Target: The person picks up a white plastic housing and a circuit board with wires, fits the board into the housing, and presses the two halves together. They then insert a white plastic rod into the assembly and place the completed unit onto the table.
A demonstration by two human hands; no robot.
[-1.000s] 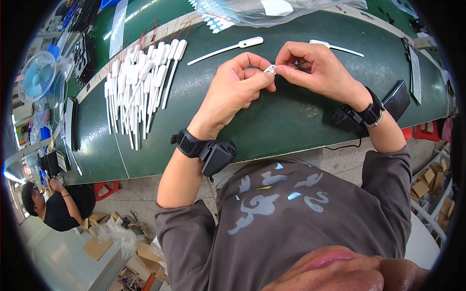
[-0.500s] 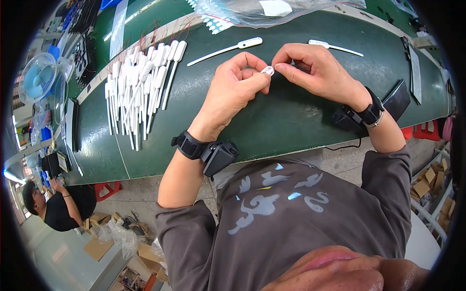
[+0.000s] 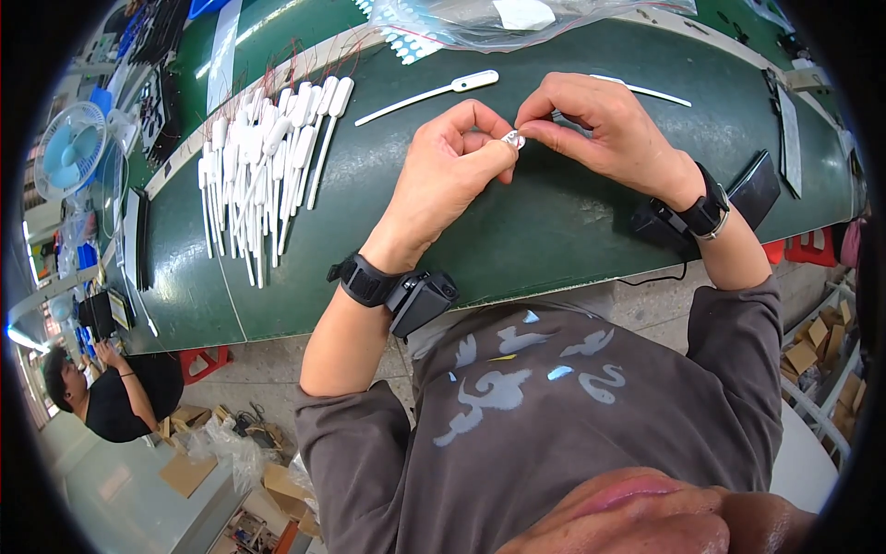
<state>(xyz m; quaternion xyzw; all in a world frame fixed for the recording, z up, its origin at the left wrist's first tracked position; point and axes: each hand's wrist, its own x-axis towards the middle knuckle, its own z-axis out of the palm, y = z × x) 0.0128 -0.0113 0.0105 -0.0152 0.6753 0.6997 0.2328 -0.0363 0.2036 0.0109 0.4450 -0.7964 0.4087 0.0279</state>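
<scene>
My left hand (image 3: 454, 171) is closed, pinching a small shiny white-and-silver part (image 3: 514, 139) between thumb and forefinger. My right hand (image 3: 604, 129) is pinched shut right beside it, with its fingertips at the upper edge of that part. Whatever those right fingertips hold is too small to make out. Just beyond my left hand lies a white paddle-shaped plastic casing (image 3: 473, 81) with a long thin stem and a dark hole. Another white stemmed casing (image 3: 657, 94) lies behind my right hand, which covers its wide end.
Left on the green tabletop (image 3: 360, 231) is a heap of white stemmed casings (image 3: 277, 138) with thin red wires. A clear plastic bag (image 3: 461, 28) lies at the far edge. A black phone-like slab (image 3: 755, 189) lies near my right wrist. Another person (image 3: 120, 392) sits far left.
My right hand has shifted slightly up and left, closer over the small part, and now hides the wide end of the casing behind it. My left hand has barely moved.
</scene>
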